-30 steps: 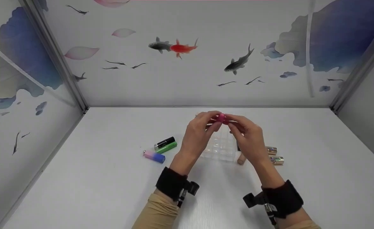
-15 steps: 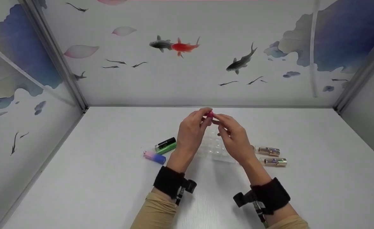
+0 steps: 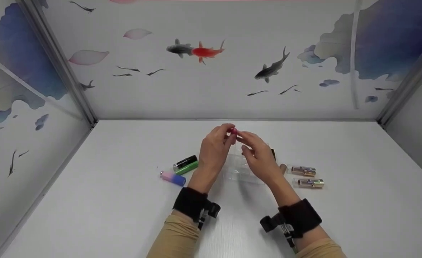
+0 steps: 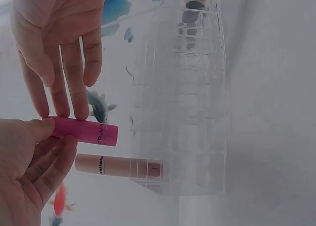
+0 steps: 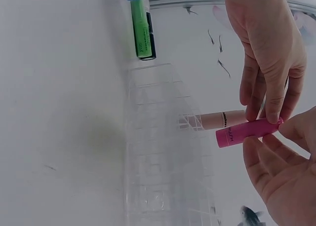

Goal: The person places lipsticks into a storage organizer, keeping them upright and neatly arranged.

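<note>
"Where's the pink lipstick tube (image 4: 94,132)?"

"Between both hands, above the clear organizer (image 4: 195,132). The left hand (image 3: 212,152) pinches its plain end between thumb and fingers, so that's the one really holding it."

"And the right hand (image 3: 262,161)?"

"Reaching across with fairly straight fingers, tips against the tube's side, thumb standing off it."

"Which way does the long axis run?"

"Lettered end toward the organizer, plain end at the left thumb. It's slightly tilted from the beige tube (image 4: 118,165) standing in a compartment; I can't tell which compartment."
</note>
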### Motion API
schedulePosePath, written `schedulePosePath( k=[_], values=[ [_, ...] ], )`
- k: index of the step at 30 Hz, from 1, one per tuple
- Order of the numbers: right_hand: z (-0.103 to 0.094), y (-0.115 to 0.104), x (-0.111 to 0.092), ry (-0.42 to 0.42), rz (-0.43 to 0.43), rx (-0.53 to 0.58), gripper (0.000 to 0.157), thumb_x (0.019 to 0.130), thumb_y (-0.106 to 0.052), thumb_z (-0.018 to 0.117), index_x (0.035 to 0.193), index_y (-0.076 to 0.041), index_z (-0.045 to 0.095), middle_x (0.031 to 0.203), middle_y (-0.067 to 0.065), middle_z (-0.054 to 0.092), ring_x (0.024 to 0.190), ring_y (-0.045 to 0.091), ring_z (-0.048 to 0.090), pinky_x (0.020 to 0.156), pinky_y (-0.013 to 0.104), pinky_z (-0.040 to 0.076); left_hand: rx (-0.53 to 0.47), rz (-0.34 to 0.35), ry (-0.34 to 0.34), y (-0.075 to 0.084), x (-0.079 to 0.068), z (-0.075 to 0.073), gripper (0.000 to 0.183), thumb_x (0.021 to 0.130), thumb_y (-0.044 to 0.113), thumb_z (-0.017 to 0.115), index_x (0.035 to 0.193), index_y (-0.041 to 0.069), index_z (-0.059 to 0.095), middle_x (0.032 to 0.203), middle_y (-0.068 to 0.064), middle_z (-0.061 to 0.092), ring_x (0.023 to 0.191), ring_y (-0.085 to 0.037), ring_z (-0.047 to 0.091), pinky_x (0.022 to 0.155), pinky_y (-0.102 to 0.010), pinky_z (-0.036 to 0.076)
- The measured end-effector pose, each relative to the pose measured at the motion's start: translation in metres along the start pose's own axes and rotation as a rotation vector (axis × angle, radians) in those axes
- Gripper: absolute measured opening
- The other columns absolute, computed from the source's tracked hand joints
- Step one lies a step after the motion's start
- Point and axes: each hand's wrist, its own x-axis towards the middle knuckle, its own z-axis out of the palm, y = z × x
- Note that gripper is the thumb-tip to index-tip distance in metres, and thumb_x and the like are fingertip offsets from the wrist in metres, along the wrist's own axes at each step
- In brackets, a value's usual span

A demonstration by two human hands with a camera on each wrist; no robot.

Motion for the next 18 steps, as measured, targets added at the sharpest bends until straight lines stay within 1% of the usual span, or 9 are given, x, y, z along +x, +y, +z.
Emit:
schedulePosePath(
  k=[7,12,18],
  values=[
    [0.0046,0.0058,-0.0018,-0.029,0.023,0.02,0.046,0.099,0.007,0.049,0.144,-0.001,0.051,0.143,0.015,0.055,0.133,0.03,0.057,0.09,0.036,0.06,-0.006,-0.015,-0.02,-0.0019,-0.0015,0.0021,0.018,0.097,0.016,0.064,0.114,0.01,0.065,0.106,-0.005,0.074,0.088,-0.011,0.074,0.079,-0.022,0.06],
    [0.0054,0.0079,-0.0033,-0.044,0.045,0.027,0.047,0.098,0.009,0.048,0.145,-0.001,0.05,0.144,0.017,0.054,0.133,0.032,0.056,0.091,0.037,0.059,-0.012,-0.027,-0.042,-0.0034,-0.0025,0.0045,0.017,0.097,0.015,0.065,0.114,0.011,0.065,0.106,-0.005,0.075,0.089,-0.012,0.074,0.08,-0.022,0.06],
    [0.0071,0.0089,-0.004,-0.082,0.09,0.017,0.049,0.099,0.006,0.049,0.147,-0.001,0.046,0.148,0.016,0.05,0.137,0.032,0.053,0.097,0.037,0.056,-0.017,-0.046,-0.082,-0.0072,-0.0041,0.0068,0.018,0.098,0.015,0.064,0.115,0.011,0.064,0.109,-0.005,0.075,0.093,-0.014,0.074,0.082,-0.024,0.06]
  ],
)
